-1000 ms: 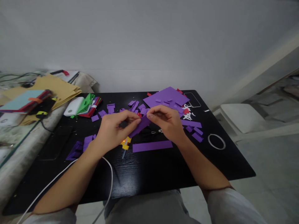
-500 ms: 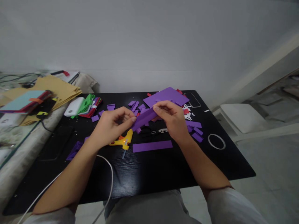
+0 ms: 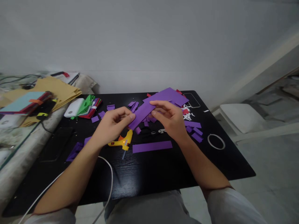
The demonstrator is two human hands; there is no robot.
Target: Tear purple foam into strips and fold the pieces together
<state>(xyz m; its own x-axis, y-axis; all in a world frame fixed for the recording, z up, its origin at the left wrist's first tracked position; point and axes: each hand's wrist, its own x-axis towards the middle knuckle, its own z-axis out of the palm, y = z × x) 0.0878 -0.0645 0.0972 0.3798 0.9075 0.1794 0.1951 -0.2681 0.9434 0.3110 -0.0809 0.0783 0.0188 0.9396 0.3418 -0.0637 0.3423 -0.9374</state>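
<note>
Left hand (image 3: 114, 123): pinching strip's lower-left end. Purple paper strip (image 3: 141, 114), 1: raised above black table (image 3: 149, 175); presumably light, flexible, easily creased; best held by its 2 ends. Right hand (image 3: 171, 120): pinching upper-right end.

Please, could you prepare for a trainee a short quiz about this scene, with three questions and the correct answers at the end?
1. True or false: the left hand and the right hand both hold the same purple piece.

2. As seen in the picture, the pale ring lies nearest to which side of the black table?
A) left
B) right
C) far

3. Fill in the gap: just to the left of the long flat purple strip lies a yellow ____.

Key: 1. True. 2. B. 3. Glue gun.
</note>
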